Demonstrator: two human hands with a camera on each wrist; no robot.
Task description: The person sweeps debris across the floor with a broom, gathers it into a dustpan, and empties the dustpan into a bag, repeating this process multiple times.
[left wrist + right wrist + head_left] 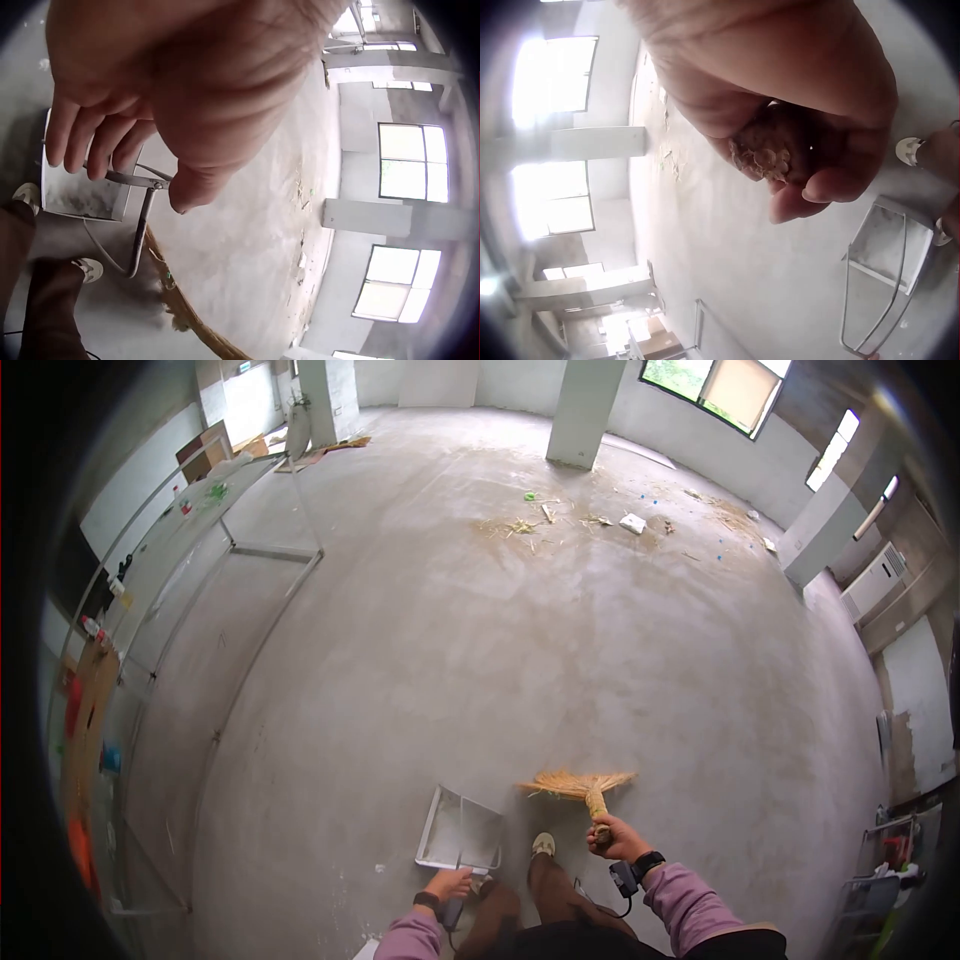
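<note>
A metal dustpan (462, 830) with a tubular handle is low in the head view, and my left hand (448, 884) holds that handle. In the left wrist view the fingers of my left hand (172, 97) and the thumb lie around the bar, beside the pan (79, 191). My right hand (620, 840) grips the short handle of a straw broom (575, 784), whose bristles spread out ahead of it at the right of the dustpan. The right wrist view shows my right hand (780, 90) curled round the handle's butt end (761, 154); the bristles are hidden there.
Straw piles (515, 528) and a white scrap (632, 523) lie far ahead on the concrete floor (430, 640). A metal frame (270, 600) stands at the left, a pillar (580, 415) ahead. My shoe (543, 844) is between dustpan and broom.
</note>
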